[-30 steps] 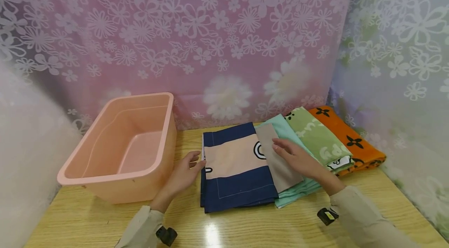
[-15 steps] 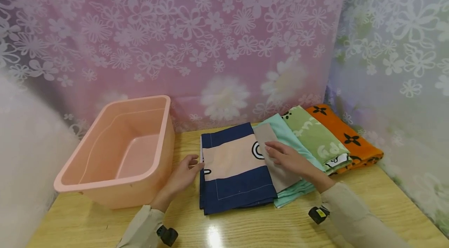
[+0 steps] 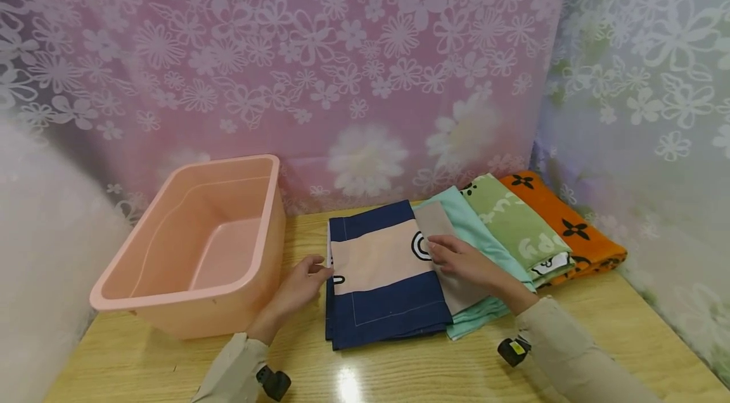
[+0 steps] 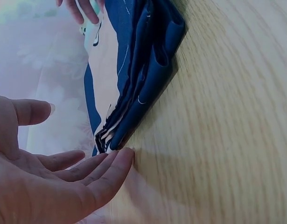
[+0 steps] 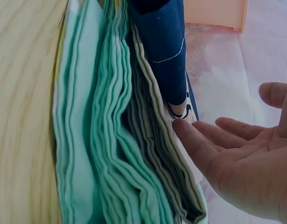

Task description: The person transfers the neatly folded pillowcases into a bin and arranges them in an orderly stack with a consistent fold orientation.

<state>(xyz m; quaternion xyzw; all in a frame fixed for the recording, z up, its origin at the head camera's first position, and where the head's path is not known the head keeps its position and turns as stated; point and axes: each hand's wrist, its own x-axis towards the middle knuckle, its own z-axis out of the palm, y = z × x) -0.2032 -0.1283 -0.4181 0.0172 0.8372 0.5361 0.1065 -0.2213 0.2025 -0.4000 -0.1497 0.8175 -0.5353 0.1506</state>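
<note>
A folded navy and peach cloth (image 3: 376, 257) lies flat on the wooden table, showing a black-and-white arch print. At its left edge is my left hand (image 3: 299, 289); in the left wrist view the fingers (image 4: 110, 175) extend toward the lower fold, thumb held apart. My right hand (image 3: 470, 267) is over the folded grey-beige cloth (image 3: 436, 216), its fingertips right at the navy cloth's right edge. In the right wrist view its fingers (image 5: 199, 142) are extended, with the thumb apart. Part of the grey-beige cloth lies under the navy one and over a folded mint cloth (image 3: 463, 210).
A pink plastic basin (image 3: 222, 298) stands at the left of the table (image 3: 399, 371). A folded green cloth (image 3: 516, 219) and an orange cloth (image 3: 595, 235) with black flowers overlap at the right. A pink floral curtain (image 3: 365, 73) hangs behind.
My right hand has moved left across the grey-beige cloth to the navy cloth's right edge. My left hand stays at the left edge; the cloths lie much as before.
</note>
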